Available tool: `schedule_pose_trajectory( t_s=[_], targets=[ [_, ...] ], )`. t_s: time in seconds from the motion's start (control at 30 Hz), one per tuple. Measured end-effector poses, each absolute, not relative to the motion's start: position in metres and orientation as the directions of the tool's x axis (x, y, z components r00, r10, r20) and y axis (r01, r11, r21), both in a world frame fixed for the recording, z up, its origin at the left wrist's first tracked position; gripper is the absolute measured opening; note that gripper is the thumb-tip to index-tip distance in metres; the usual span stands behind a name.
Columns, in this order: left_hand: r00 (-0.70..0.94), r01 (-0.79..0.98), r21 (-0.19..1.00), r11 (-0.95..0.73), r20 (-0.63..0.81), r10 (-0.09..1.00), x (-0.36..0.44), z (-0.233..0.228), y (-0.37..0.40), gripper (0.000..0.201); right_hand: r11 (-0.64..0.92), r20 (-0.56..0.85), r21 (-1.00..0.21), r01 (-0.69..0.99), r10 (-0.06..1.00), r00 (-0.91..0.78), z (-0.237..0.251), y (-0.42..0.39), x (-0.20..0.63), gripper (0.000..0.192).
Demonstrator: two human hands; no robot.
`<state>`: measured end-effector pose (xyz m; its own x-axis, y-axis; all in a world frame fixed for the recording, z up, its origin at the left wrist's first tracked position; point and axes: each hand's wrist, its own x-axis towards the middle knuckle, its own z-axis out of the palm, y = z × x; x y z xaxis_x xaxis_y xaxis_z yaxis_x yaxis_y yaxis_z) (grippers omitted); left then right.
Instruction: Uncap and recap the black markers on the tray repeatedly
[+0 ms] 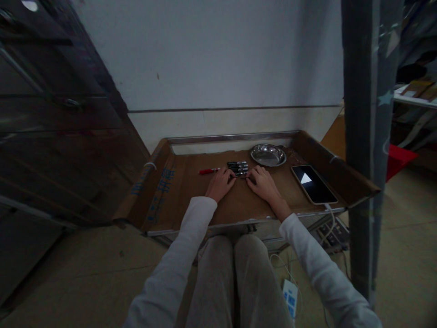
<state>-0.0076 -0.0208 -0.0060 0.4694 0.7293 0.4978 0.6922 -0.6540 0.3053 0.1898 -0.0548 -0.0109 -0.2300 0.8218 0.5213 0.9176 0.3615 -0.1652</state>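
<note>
Two hands, left hand (221, 183) and right hand (263, 182), lie flat and open on the cardboard (191, 191), holding nothing, fingertips touching the black pens (238, 168).

Black pens (237, 168): a row of small dark shapes, count and markings too small to tell; the nearest one is partly covered by the fingertips of the left hand (220, 184) and right hand (264, 183). Whether either hand grips a pen: cannot tell. Blue printing (160, 191) on the cardboard: illegible. Power strip (290, 299): partly hidden behind the knees. Dark cabinet (51, 114): cut off by the left edge.
</note>
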Motion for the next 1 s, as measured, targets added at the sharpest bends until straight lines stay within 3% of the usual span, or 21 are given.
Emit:
schedule_pose_trajectory(
  t_s=[0.27,0.67,1.0],
  targets=[
    [0.438,0.704,0.364,-0.610,0.454,0.776,-0.0078,-0.0020,-0.0209,0.006,0.346,0.477,-0.176,0.922,0.849,-0.228,-0.0130,-0.0524,0.1901,0.018],
    [0.528,0.622,0.395,-0.676,0.426,0.735,-0.0069,-0.0030,-0.0196,0.006,0.383,0.471,-0.155,0.911,0.839,-0.272,-0.0101,-0.0547,0.1861,0.019],
    [0.579,0.636,0.315,-0.704,0.409,0.705,-0.0038,0.0021,-0.0234,0.011,0.523,0.477,-0.214,0.825,0.793,-0.380,-0.0133,-0.0495,0.1862,0.017]
  ],
)
